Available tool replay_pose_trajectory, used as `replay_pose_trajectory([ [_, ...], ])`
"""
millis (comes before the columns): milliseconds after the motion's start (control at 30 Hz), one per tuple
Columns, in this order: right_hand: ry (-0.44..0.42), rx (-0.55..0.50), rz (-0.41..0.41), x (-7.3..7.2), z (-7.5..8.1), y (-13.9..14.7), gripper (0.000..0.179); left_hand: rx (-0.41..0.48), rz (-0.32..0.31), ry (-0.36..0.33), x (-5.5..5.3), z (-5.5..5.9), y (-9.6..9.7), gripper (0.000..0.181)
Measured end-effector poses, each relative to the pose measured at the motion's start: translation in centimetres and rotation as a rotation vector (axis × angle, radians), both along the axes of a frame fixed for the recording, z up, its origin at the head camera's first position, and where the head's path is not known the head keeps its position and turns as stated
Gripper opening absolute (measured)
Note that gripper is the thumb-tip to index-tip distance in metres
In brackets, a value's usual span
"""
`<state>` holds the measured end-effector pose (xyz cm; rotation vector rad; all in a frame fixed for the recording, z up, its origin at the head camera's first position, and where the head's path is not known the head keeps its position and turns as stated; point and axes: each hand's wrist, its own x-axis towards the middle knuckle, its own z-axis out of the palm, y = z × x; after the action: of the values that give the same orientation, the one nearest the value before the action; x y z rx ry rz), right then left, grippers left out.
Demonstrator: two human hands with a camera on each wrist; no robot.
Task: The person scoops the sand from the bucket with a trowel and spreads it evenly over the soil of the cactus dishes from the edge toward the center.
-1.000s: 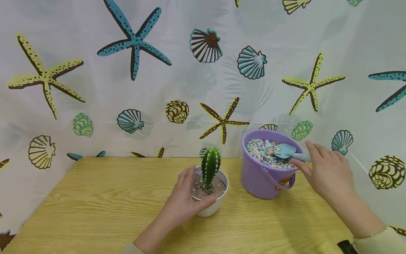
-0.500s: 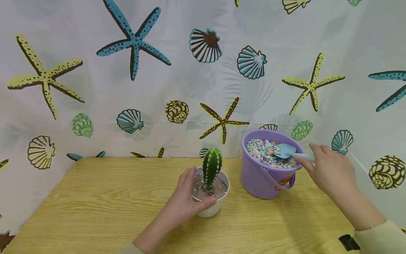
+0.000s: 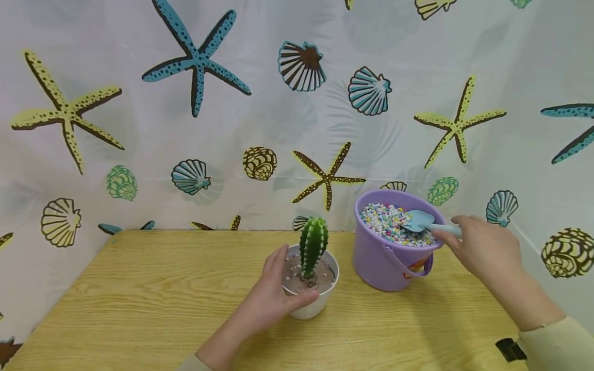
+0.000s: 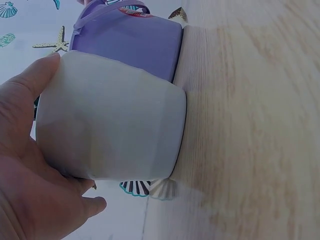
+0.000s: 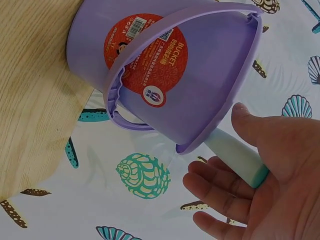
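A small green cactus stands in a white pot on the wooden table. My left hand holds this pot at its upper side, thumb on the near side and fingers on the far side. To the right is a purple bucket, filled with small multicoloured pellets. A light blue toy shovel lies in them, its handle sticking out over the rim. Around the handle's end is my right hand, its thumb held away and its fingers loosely bent behind the handle.
The table carries the pot near its middle and the bucket at its back right. A pale curtain printed with starfish and shells hangs behind and at the sides. A small black object shows by the right sleeve.
The potted cactus and my left hand have shifted slightly right. My right hand has moved slightly down and right along the shovel handle, its fingers lower now. Bucket and shovel look the same.
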<state>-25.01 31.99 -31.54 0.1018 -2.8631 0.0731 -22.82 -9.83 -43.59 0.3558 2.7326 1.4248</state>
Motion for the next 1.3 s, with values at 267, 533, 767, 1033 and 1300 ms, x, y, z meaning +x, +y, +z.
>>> replay_pose_trajectory([
  [267, -0.042, -0.063, 0.0, -0.22, 0.23, 0.13, 0.066, 0.023, 0.003, -0.001, 0.0, 0.02, -0.04, 0.131],
  [533, -0.024, -0.104, 0.011, -0.32, -0.17, 0.31, 0.053, 0.026, 0.006, -0.007, -0.08, -0.01, -0.06, 0.131],
  [767, -0.039, -0.143, -0.001, -0.43, -0.29, 0.52, 0.055, 0.033, -0.007, 0.003, 0.13, 0.22, -0.11, 0.129],
  [1033, -0.012, -0.174, -0.003, -0.43, -0.62, 0.59, 0.048, 0.029, -0.004, 0.004, 0.14, 0.36, -0.03, 0.129],
  [1300, -0.03, -0.226, -0.02, -0.45, -0.65, 0.63, 0.048, 0.033, -0.007, 0.01, 0.07, 0.18, -0.01, 0.129],
])
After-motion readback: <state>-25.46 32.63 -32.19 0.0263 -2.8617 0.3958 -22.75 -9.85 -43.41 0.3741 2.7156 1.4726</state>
